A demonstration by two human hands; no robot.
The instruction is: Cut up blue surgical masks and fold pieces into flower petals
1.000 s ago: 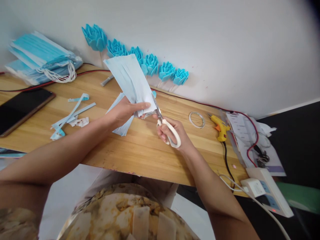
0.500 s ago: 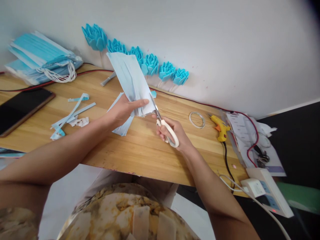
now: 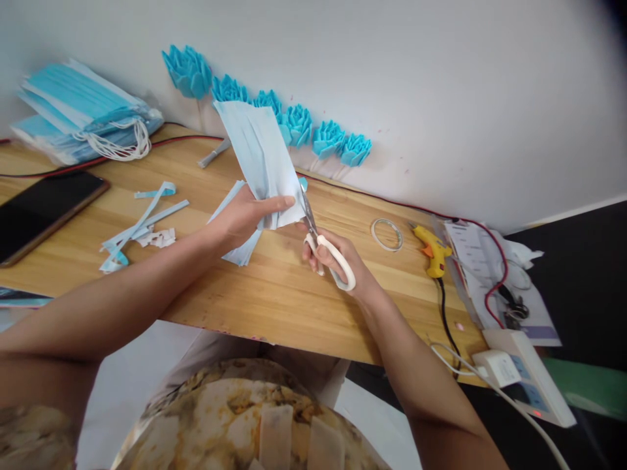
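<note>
My left hand (image 3: 245, 215) pinches the lower end of a pale blue face mask (image 3: 259, 153) and holds it upright above the wooden table (image 3: 274, 294). My right hand (image 3: 337, 261) grips white-handled scissors (image 3: 326, 251). Their blades meet the mask's right edge just beside my left thumb. More pale blue mask pieces (image 3: 235, 245) lie on the table under my left hand.
A stack of blue masks (image 3: 83, 117) sits far left, a dark phone (image 3: 44, 209) below it. Cut strips (image 3: 142, 225) lie nearby. Blue folded flowers (image 3: 294, 127) line the wall. A tape ring (image 3: 386, 234), yellow glue gun (image 3: 431, 248) and power strip (image 3: 529, 378) lie right.
The scissor blades have closed a little along the mask's right edge. The mask has tilted slightly and both hands have shifted only a little.
</note>
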